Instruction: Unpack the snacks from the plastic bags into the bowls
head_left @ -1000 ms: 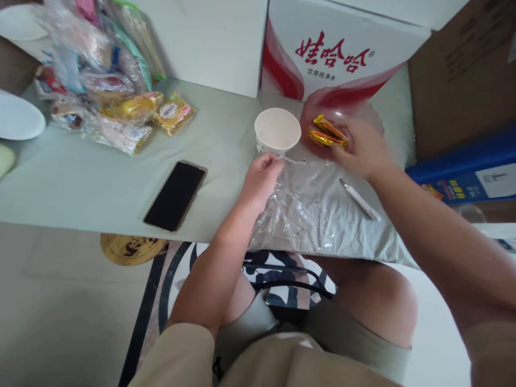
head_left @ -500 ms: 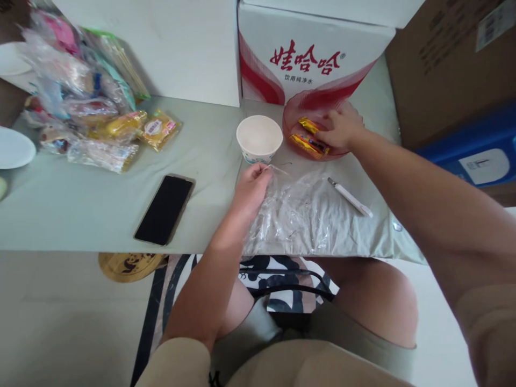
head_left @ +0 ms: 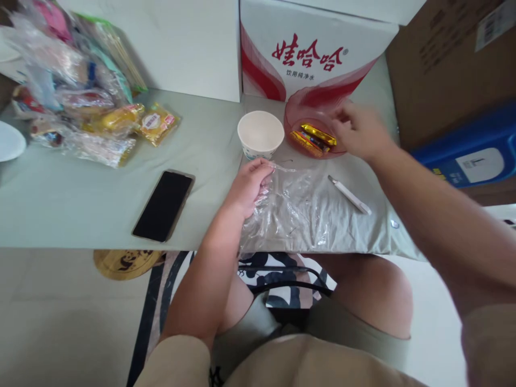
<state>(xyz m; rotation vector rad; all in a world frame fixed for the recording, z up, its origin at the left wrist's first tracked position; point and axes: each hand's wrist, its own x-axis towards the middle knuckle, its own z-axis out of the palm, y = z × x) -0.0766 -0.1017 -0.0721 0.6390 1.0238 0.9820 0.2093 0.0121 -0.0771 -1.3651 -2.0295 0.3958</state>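
Observation:
My left hand (head_left: 252, 183) pinches the edge of a clear plastic bag (head_left: 294, 207) that lies crumpled on the table. Just beyond those fingers stands a white paper bowl (head_left: 260, 134), upright, with nothing visible inside. My right hand (head_left: 363, 129) is over the right rim of a translucent red bowl (head_left: 296, 113) and smeared by motion, so whether its fingers hold anything cannot be made out. Inside the red bowl lie a few snacks in shiny yellow wrappers (head_left: 318, 134). A white pen-shaped cutter (head_left: 350, 194) rests to the right of the bag.
A black phone (head_left: 163, 207) lies left of my left arm. Plastic-wrapped packets (head_left: 80, 107) are heaped at the back left, beside a yellow packet (head_left: 158, 123). A white-and-red carton (head_left: 314, 48) stands behind the bowls, with a brown box (head_left: 447, 70) and blue package (head_left: 463, 161) at the right.
My right hand has drawn back from the wrapped snacks toward the red bowl's right rim. My left hand keeps its pinch on the plastic bag. The view has shifted slightly.

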